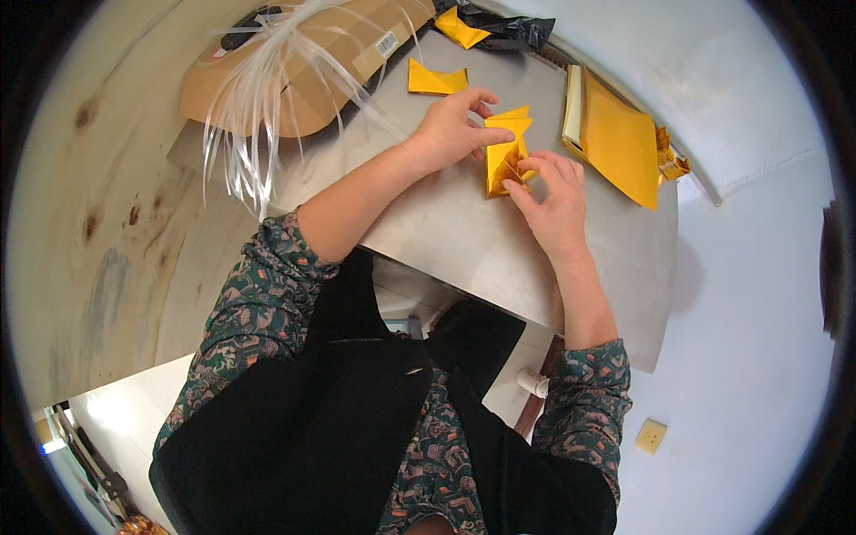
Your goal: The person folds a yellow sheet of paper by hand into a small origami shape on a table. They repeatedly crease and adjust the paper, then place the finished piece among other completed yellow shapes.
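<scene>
A shiny gold piece of folded paper (505, 153) is held between both hands over the grey table (428, 201). My left hand (455, 132) pinches its left side, thumb across the front near the top. My right hand (555, 192) grips the lower right part between thumb and fingers, where the paper is creased inward. Beyond my left hand lies another folded gold paper piece (437, 80), flat with raised pointed corners. To the right rests a stack of gold paper sheets (620, 134), with a pale edge along its left side.
A cardboard box (357, 53) at the back left has white plastic strips (259, 107) draped over it. A black plastic bag (522, 31) and another folded gold piece (461, 31) lie at the far edge. More folded gold paper (670, 159) sits against the wall at right.
</scene>
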Available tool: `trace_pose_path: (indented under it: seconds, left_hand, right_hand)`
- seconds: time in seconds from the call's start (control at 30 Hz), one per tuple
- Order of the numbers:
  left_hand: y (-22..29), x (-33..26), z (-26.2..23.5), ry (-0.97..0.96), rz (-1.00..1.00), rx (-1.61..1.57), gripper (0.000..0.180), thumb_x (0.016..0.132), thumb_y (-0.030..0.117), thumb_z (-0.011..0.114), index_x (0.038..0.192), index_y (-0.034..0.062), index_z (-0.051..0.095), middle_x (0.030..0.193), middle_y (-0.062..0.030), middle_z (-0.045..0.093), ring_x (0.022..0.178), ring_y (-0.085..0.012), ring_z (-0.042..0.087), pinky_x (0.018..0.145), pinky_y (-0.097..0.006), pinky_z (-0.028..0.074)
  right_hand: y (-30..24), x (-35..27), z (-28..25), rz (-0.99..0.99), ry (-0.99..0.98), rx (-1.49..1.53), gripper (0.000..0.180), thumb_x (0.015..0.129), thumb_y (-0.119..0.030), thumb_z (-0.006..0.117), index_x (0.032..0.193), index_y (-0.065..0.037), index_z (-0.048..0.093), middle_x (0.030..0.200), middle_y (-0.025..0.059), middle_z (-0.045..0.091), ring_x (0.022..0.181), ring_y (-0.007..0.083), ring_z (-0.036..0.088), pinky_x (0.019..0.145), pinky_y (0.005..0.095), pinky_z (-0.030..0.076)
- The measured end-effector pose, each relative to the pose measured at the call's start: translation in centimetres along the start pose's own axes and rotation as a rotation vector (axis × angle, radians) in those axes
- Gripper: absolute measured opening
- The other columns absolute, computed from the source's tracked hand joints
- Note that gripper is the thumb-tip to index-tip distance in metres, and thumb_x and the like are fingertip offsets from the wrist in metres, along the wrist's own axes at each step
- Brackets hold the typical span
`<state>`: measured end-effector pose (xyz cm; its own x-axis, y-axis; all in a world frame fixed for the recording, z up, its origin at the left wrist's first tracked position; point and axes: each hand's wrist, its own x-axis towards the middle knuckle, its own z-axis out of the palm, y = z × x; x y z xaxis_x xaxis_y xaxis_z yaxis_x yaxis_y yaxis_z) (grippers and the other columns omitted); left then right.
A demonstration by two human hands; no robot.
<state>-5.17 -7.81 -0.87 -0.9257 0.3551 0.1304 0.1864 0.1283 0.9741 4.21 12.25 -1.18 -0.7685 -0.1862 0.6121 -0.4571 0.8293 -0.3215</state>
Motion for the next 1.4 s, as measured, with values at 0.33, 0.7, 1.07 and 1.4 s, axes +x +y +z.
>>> trace_pose_path:
  seconds: [0.33, 0.7, 1.07, 1.4]
  left_hand:
    - [-0.7, 0.2, 1.1, 0.124, 0.161, -0.227, 0.028, 0.093, 0.014, 0.081, 0.115, 0.0038, 0.067, 0.091, 0.0030, 0.062, 0.082, -0.0039, 0.060, 0.070, -0.020, 0.051]
    - [0.0, -0.5, 1.9, 0.136, 0.196, -0.329, 0.015, 0.097, 0.018, 0.078, 0.104, 0.0058, 0.072, 0.085, 0.0057, 0.060, 0.077, -0.0036, 0.053, 0.070, -0.021, 0.046]
    - [0.2, -0.4, 1.4, 0.023, 0.195, -0.149, 0.036, 0.103, 0.035, 0.069, 0.091, 0.0013, 0.068, 0.074, 0.0017, 0.063, 0.071, -0.0047, 0.056, 0.065, -0.022, 0.049]
    - [1.6, -1.3, 0.8, -0.149, 0.069, -0.142, 0.048, 0.110, 0.042, 0.053, 0.095, 0.0001, 0.069, 0.073, -0.0021, 0.065, 0.059, -0.0090, 0.062, 0.053, -0.026, 0.054]
  right_hand:
    - [-0.8, 0.1, 0.6, 0.218, -0.123, 0.280, 0.025, 0.079, -0.018, 0.087, 0.095, -0.008, 0.071, 0.103, 0.0050, 0.069, 0.090, 0.0234, 0.059, 0.089, 0.0373, 0.047]
    - [-3.2, 0.3, 1.6, 0.345, -0.079, 0.463, 0.032, 0.082, -0.017, 0.087, 0.105, -0.007, 0.067, 0.094, 0.0042, 0.065, 0.096, 0.0184, 0.058, 0.086, 0.0332, 0.051]
    - [-1.6, 0.1, 1.8, 0.464, -0.110, 0.676, 0.017, 0.091, -0.016, 0.080, 0.094, -0.005, 0.068, 0.095, 0.0018, 0.065, 0.088, 0.0166, 0.059, 0.089, 0.0326, 0.048]
    - [-0.9, -0.1, 1.6, 0.351, 0.029, 0.605, 0.014, 0.095, -0.016, 0.077, 0.098, -0.004, 0.070, 0.110, 0.0056, 0.063, 0.096, 0.0164, 0.061, 0.094, 0.0319, 0.049]
